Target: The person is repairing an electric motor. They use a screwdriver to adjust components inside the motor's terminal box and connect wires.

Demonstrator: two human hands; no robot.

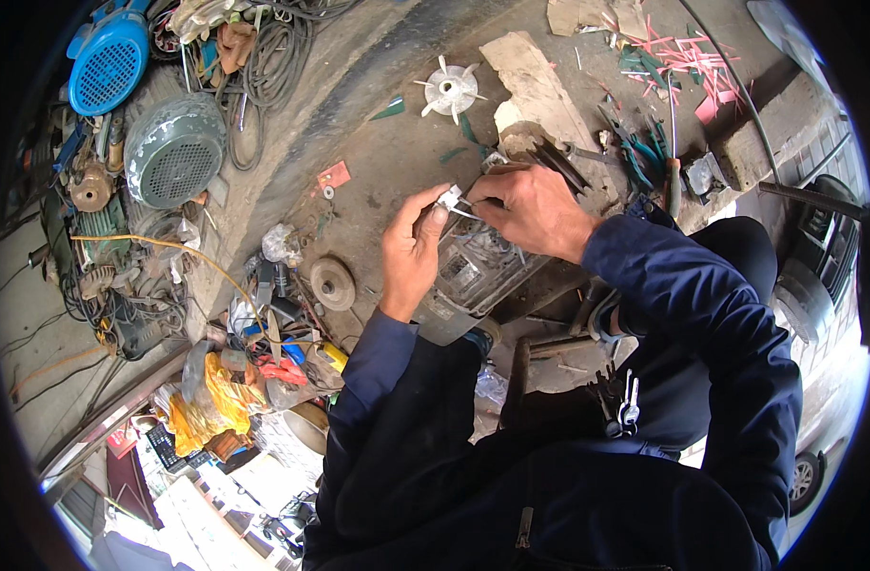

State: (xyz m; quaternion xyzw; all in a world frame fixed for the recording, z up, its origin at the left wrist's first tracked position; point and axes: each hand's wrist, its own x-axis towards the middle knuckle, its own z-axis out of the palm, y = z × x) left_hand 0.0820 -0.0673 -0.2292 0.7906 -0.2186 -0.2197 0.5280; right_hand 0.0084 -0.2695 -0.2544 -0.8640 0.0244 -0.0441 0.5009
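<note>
Basically, left hand [412, 251] pinches white bit [449, 198] between thumb and finger; thin strands [467, 213] run rightward off that grip, long axis toward right hand [539, 211], just beside. Right fingers curled; can't tell if grasping strands. Housing [465, 274] bodyward of both grips.

Held piece [449, 198]: white. Sleeves [694, 278]: navy blue. Larger motor cover [175, 154]: grey-green, patched with white, dark grille pattern. Adjacent cover [110, 68]: bright blue, gridded with dark openings. Fan wheel [450, 89]: pale grey. Cardboard [532, 81]: tan. Thin strips [690, 59]: pink. Pliers [635, 150]: teal-handled. Cord [135, 238]: yellow-orange. Crumpled plastic [227, 400]: orange-yellow.
</note>
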